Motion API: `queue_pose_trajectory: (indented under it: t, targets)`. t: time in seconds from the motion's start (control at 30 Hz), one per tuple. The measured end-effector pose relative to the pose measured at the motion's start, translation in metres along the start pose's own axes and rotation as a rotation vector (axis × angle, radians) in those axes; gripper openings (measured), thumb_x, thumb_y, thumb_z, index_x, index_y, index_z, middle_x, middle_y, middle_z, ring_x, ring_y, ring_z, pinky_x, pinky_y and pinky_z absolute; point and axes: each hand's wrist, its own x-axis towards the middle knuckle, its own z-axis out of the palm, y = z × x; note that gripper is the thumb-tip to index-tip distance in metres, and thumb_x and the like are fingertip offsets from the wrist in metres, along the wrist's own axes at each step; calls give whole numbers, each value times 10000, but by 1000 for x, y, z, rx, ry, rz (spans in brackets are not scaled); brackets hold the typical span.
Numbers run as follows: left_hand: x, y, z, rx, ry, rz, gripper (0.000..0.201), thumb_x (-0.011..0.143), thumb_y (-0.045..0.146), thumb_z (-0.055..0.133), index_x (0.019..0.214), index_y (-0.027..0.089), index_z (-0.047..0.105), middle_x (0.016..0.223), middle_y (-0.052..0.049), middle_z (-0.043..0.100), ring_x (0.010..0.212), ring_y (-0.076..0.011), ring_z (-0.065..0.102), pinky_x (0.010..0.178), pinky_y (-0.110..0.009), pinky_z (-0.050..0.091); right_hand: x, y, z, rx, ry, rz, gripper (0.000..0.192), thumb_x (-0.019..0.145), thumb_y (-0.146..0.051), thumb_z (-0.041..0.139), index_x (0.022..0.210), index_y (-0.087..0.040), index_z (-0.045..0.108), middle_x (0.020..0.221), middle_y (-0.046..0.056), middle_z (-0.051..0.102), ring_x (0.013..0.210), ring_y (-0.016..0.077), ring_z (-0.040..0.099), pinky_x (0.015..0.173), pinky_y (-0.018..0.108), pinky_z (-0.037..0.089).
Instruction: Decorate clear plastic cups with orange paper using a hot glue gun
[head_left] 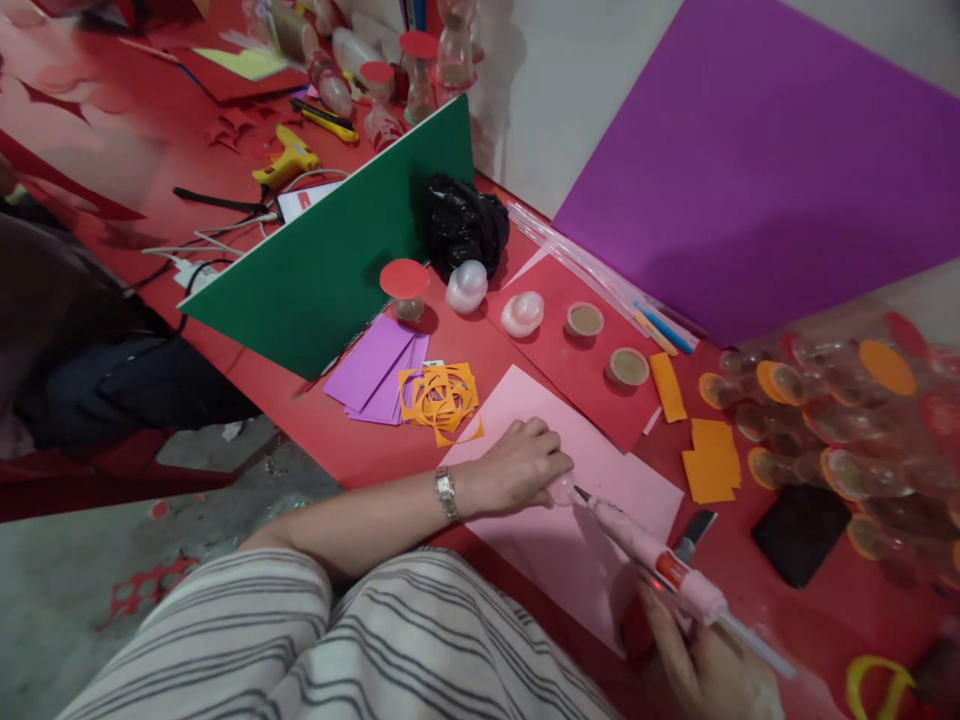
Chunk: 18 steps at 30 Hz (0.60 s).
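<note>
Glue gun (634, 540) | right grip (709, 665) curled around it | left grip (519, 465) pinching clear plastic piece (562, 490)

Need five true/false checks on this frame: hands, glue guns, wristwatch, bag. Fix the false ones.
The right hand holds the pink glue gun. True.
The wristwatch is on the right arm. False: the wristwatch is on the left arm.
The yellow glue gun lies beyond the green board. True.
The black plastic bag sits on the pink paper. False: the black plastic bag is beside the green board.
The nozzle points at the clear plastic piece by the left hand. True.
</note>
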Motion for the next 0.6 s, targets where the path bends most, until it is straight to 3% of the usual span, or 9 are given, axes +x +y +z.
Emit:
queue_pose_trajectory:
  t: [0.1,0.2,0.3,0.43,0.6]
  targets:
    - [0,0,1,6,-3,2,415,833,389,808,1142,162,652,1111,-113,657,1053,-277,498,873,-390,387,3,-1,-1,-43,6,-89,482,1038,-475,397,884,-165,732,582,45,621,481,168,608,448,240,433]
    - [0,0,1,9,3,6,412,841,398,800,1146,167,646,1117,-112,656,1055,-278,499,871,-385,382,9,-1,-5,-92,32,-79,492,1052,-443,358,858,-168,717,592,43,625,461,161,586,444,244,422]
    - [0,0,0,16,-1,7,409,843,396,798,1147,169,645,1133,-109,656,1056,-276,499,866,-377,377,14,0,-8,-120,10,-196,543,1049,-501,339,828,-180,717,498,5,538,359,155,464,382,274,347]
    - [0,-1,1,19,9,13,409,837,391,805,1139,166,645,1108,-107,660,1049,-274,496,863,-379,373,15,-2,-9,-140,80,-122,584,1067,-472,266,844,-168,712,521,23,556,403,171,511,424,277,386]
    - [0,-1,2,22,28,25,402,836,385,805,1127,158,646,1095,-111,655,1036,-273,492,845,-382,374,14,-7,-8,-90,89,-137,570,1050,-526,319,837,-173,712,488,2,517,371,157,472,403,275,365]
